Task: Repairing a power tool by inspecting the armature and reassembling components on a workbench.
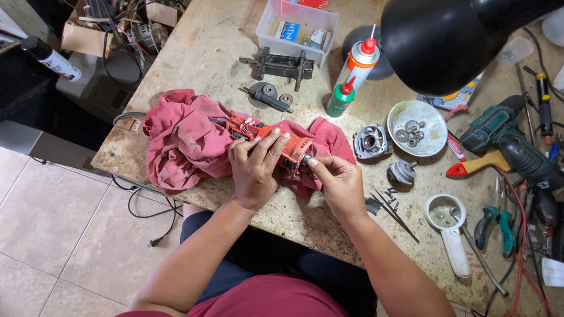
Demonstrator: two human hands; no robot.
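A cluttered counter (276, 217) surrounds the work: a shallow metal dish (418, 127) of washers and a round gear housing (370, 141) lie to the right, a white magnifying glass (449, 226) sits nearer, and a green cordless drill (505, 132) rests at the far right. Further back stand a green bottle (341, 98), a spray can (359, 61) and a clear plastic box (296, 22); a black lamp shade (452, 38) blocks part of the far right. At centre, an orange power-tool motor body (267, 138) lies on a rumpled red rag (188, 141), its long axis running left to right, open end pointing right. The left hand (255, 164) reaches over from the near side and wraps its fingers round the body. The right hand (338, 179) pinches the right end with thumb and fingertips.
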